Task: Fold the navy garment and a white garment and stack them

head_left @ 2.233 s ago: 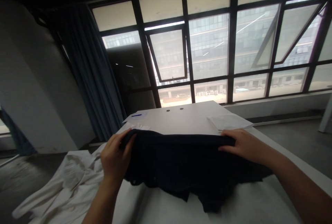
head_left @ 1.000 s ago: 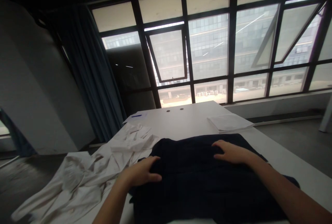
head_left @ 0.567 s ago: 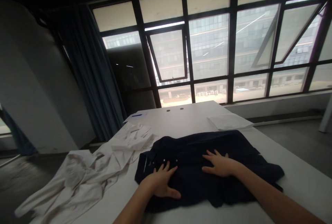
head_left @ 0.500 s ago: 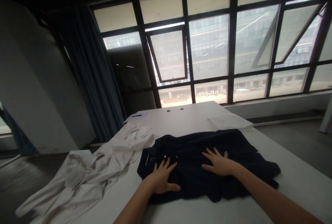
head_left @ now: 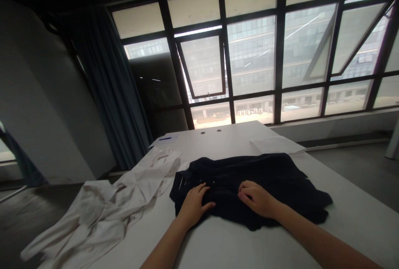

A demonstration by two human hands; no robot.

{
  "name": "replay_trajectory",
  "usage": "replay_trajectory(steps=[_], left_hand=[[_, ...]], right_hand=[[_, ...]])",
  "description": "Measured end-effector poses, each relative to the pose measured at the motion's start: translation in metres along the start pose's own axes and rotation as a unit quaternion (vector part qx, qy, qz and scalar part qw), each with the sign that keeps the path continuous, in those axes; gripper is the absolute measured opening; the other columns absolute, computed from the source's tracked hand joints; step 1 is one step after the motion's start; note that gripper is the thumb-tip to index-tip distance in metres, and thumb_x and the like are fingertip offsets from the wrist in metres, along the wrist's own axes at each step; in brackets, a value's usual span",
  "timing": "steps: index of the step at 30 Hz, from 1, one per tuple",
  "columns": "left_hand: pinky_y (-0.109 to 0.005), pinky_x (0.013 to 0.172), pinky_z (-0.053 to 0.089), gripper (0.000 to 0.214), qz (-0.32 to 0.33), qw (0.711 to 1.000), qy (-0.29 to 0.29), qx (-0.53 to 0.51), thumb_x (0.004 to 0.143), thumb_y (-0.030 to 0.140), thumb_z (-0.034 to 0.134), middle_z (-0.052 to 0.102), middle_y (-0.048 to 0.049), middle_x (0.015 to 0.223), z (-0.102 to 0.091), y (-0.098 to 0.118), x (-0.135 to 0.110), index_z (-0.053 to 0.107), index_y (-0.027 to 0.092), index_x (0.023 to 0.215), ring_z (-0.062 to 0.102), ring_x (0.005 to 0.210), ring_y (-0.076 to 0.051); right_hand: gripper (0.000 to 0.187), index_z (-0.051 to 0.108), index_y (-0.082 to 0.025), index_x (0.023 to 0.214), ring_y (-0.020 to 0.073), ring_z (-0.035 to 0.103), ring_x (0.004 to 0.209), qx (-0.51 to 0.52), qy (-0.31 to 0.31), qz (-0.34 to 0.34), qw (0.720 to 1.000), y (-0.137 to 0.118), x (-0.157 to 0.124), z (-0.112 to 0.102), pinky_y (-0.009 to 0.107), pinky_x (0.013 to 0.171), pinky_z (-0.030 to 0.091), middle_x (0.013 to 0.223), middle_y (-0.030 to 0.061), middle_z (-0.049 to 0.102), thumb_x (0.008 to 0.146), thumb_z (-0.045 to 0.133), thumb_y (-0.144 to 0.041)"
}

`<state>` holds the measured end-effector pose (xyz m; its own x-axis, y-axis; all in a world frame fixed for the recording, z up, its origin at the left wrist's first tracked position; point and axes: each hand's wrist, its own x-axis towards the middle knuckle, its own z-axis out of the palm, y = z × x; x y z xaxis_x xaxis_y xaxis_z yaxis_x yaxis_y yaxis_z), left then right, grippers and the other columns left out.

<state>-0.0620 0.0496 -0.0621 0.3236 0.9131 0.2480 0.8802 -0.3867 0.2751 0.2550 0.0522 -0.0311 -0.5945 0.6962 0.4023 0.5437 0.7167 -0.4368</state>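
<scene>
Went from holding the dark shirt up to laying it on the table under both hands (white shirt left of them), left hand flat and open, right hand curled tight on the cloth.

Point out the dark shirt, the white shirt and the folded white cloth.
dark shirt [head_left: 280,177]: head view, flat panel toward its right side.
white shirt [head_left: 102,215]: head view, crumpled middle of the fabric.
folded white cloth [head_left: 277,145]: head view, its top face.
</scene>
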Motion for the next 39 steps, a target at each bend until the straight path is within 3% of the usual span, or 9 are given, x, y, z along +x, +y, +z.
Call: replay_trajectory(steps=[7, 10, 14, 19, 23, 28, 33, 36, 39], left_hand=[[-0.044, 0.100, 0.040, 0.021, 0.059, 0.995, 0.058, 0.050, 0.095, 0.039, 0.061, 0.062, -0.0077, 0.120, -0.019, 0.022, 0.000, 0.062, 0.022, 0.108, 0.055, 0.115, -0.028], [-0.037, 0.085, 0.043, 0.021, 0.105, 0.993, 0.027, 0.043, 0.100, 0.037, 0.050, 0.061, -0.0037, 0.095, -0.029, 0.041, -0.004, 0.057, 0.021, 0.088, 0.056, 0.092, -0.022], [-0.034, 0.078, 0.041, 0.032, 0.156, 0.986, -0.040, 0.036, 0.082, 0.048, 0.071, 0.058, -0.0022, 0.093, -0.029, 0.057, -0.010, 0.053, 0.023, 0.085, 0.054, 0.087, -0.022], [-0.033, 0.080, 0.043, 0.025, 0.122, 0.990, -0.052, 0.044, 0.073, 0.016, 0.063, 0.059, -0.0031, 0.099, -0.021, 0.051, -0.008, 0.052, 0.024, 0.094, 0.055, 0.092, -0.023], [-0.035, 0.088, 0.044, 0.041, 0.074, 0.996, 0.049, 0.018, 0.070, 0.004, 0.054, 0.062, -0.0048, 0.110, -0.021, 0.030, -0.002, 0.056, 0.024, 0.105, 0.059, 0.100, -0.024], [-0.042, 0.088, 0.048, 0.021, -0.063, 0.974, 0.217, -0.025, 0.095, 0.023, 0.044, 0.065, -0.0087, 0.103, -0.018, 0.003, 0.001, 0.055, 0.021, 0.113, 0.063, 0.096, -0.027], [-0.044, 0.094, 0.048, 0.028, -0.103, 0.954, 0.279, -0.035, 0.095, 0.023, 0.044, 0.061, -0.0088, 0.110, -0.013, -0.003, 0.003, 0.056, 0.024, 0.121, 0.059, 0.106, -0.028], [-0.049, 0.101, 0.041, 0.035, -0.056, 0.966, 0.253, 0.014, 0.086, 0.009, 0.046, 0.058, -0.0102, 0.113, -0.013, 0.008, 0.003, 0.065, 0.024, 0.110, 0.054, 0.111, -0.030], [-0.044, 0.095, 0.041, 0.035, 0.062, 0.990, 0.119, 0.042, 0.078, 0.001, 0.046, 0.061, -0.0076, 0.104, -0.013, 0.024, -0.001, 0.068, 0.025, 0.092, 0.056, 0.102, -0.026]], right_hand=[[0.045, 0.062, -0.025, 0.118, 0.0280, 0.052, 0.113, -0.094, -0.069, -0.029, 0.993, -0.023, -0.008, 0.015, 0.040, 0.098, 0.039, 0.129, 0.0091, 0.055, 0.074, 0.070, -0.026], [0.026, 0.065, -0.025, 0.106, 0.0303, 0.051, 0.114, -0.196, -0.005, 0.038, 0.980, -0.004, -0.005, 0.029, 0.044, 0.096, 0.037, 0.131, 0.0109, 0.055, 0.081, 0.061, -0.017], [0.017, 0.064, -0.023, 0.100, 0.0305, 0.052, 0.104, -0.265, 0.090, 0.121, 0.952, 0.021, 0.001, 0.025, 0.044, 0.090, 0.037, 0.115, 0.0123, 0.058, 0.084, 0.062, -0.019], [0.022, 0.058, -0.022, 0.104, 0.0299, 0.051, 0.096, -0.297, 0.144, 0.191, 0.924, 0.044, -0.002, 0.012, 0.043, 0.085, 0.035, 0.100, 0.0104, 0.057, 0.084, 0.059, -0.016], [0.029, 0.055, -0.020, 0.105, 0.0313, 0.051, 0.096, -0.324, 0.168, 0.254, 0.896, 0.057, -0.006, 0.016, 0.042, 0.081, 0.035, 0.101, 0.0121, 0.056, 0.078, 0.060, -0.012], [0.015, 0.053, -0.023, 0.090, 0.0249, 0.053, 0.092, -0.212, 0.211, 0.223, 0.928, 0.068, -0.005, 0.018, 0.036, 0.079, 0.038, 0.096, 0.0065, 0.056, 0.079, 0.056, -0.012], [0.006, 0.062, -0.023, 0.083, 0.0239, 0.055, 0.090, -0.126, 0.216, 0.189, 0.950, 0.078, -0.004, 0.020, 0.036, 0.080, 0.042, 0.094, 0.0057, 0.059, 0.083, 0.056, -0.022], [0.015, 0.066, -0.023, 0.079, 0.0238, 0.056, 0.090, -0.114, 0.188, 0.185, 0.958, 0.082, -0.004, 0.022, 0.038, 0.081, 0.043, 0.094, 0.0061, 0.061, 0.087, 0.055, -0.029], [0.023, 0.067, -0.023, 0.079, 0.0232, 0.056, 0.090, -0.108, 0.169, 0.202, 0.958, 0.084, -0.004, 0.024, 0.038, 0.082, 0.043, 0.094, 0.0058, 0.062, 0.091, 0.051, -0.033]])
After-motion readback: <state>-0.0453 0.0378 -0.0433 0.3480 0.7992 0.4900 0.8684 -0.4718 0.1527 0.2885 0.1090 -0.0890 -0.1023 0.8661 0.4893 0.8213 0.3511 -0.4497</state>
